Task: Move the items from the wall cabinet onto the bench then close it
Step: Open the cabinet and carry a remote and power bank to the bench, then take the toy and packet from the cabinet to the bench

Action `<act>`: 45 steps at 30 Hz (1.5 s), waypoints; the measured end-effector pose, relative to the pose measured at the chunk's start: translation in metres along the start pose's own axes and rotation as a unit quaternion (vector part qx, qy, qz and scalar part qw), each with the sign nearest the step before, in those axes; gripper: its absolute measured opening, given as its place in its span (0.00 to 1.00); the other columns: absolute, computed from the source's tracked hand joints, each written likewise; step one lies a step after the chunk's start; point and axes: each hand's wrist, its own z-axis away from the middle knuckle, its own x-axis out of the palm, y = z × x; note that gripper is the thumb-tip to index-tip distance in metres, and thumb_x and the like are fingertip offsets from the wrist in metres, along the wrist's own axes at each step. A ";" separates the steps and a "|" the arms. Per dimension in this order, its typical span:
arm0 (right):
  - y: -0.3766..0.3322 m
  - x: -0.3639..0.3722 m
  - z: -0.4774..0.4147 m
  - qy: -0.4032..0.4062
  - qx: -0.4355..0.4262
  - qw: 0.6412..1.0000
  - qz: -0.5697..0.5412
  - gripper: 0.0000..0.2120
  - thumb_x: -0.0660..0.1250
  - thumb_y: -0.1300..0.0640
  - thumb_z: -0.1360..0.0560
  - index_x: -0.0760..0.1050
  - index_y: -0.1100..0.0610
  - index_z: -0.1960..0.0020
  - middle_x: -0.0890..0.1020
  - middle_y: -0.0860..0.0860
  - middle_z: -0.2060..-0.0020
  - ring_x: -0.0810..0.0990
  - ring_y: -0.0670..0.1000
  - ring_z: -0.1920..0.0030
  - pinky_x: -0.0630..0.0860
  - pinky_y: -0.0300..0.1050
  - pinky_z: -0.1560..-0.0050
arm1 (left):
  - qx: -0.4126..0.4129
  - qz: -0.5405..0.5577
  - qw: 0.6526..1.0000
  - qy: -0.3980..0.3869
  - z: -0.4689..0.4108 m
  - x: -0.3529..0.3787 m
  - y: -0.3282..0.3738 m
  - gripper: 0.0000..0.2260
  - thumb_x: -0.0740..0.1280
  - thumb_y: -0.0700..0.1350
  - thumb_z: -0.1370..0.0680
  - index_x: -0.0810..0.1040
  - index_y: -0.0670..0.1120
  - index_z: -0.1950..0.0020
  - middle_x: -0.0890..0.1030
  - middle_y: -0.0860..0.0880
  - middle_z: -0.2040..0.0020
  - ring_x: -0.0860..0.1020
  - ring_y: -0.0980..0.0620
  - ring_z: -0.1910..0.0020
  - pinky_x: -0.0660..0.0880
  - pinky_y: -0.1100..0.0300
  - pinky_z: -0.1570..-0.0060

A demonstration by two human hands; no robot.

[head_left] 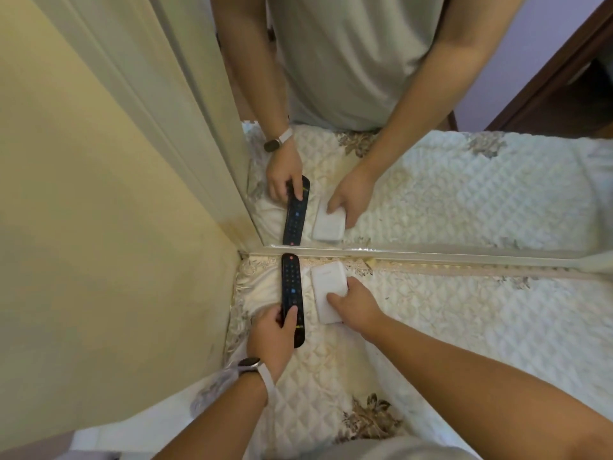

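A black remote control [291,287] lies on the quilted white bench cover [464,320], its far end near the mirror. My left hand [273,336], with a watch on the wrist, grips the remote's near half, thumb on top. Just right of the remote lies a white rectangular box [326,283]. My right hand [356,305] holds the box's near right corner, thumb on its top face and fingers along its side. Both items rest on the cover. The wall cabinet is not in sight.
A mirror [431,194] rises from a pale ledge [431,255] behind the bench and reflects my hands, both items and my torso. A yellow wall [99,227] stands close on the left. The cover stretches away to the right.
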 end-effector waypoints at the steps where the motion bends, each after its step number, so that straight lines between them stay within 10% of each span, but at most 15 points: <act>1: -0.001 -0.003 -0.001 0.005 -0.010 0.998 0.062 0.19 0.66 0.49 0.24 0.70 0.57 0.37 0.80 0.52 0.46 0.79 0.51 0.51 0.78 0.46 0.55 | 0.019 -0.027 0.999 0.006 -0.001 -0.003 -0.001 0.12 0.62 0.56 0.21 0.80 0.50 0.51 0.77 0.52 0.58 0.75 0.53 0.61 0.74 0.56 0.63; 14: 0.023 -0.039 0.040 0.049 -0.123 0.943 0.304 0.19 0.57 0.45 0.22 0.71 0.55 0.37 0.77 0.50 0.45 0.78 0.53 0.50 0.76 0.48 0.55 | 0.077 -0.119 0.989 0.029 0.035 -0.015 0.005 0.21 0.62 0.54 0.21 0.73 0.47 0.31 0.76 0.47 0.37 0.73 0.47 0.39 0.73 0.49 0.39; 30: 0.013 -0.118 0.108 0.048 -0.542 0.723 0.426 0.24 0.56 0.41 0.26 0.77 0.53 0.39 0.80 0.52 0.42 0.78 0.57 0.42 0.75 0.54 0.45 | 0.181 -0.281 0.914 0.231 0.185 -0.024 0.066 0.21 0.60 0.54 0.23 0.74 0.48 0.32 0.76 0.47 0.33 0.73 0.45 0.34 0.70 0.49 0.37; 45: -0.002 -0.066 0.225 -0.103 -0.747 0.506 0.419 0.22 0.57 0.42 0.24 0.75 0.54 0.38 0.79 0.52 0.40 0.75 0.56 0.40 0.73 0.54 0.42 | -0.061 -0.282 0.890 0.353 0.372 -0.025 0.020 0.23 0.55 0.57 0.22 0.75 0.49 0.32 0.76 0.47 0.33 0.73 0.44 0.33 0.68 0.43 0.34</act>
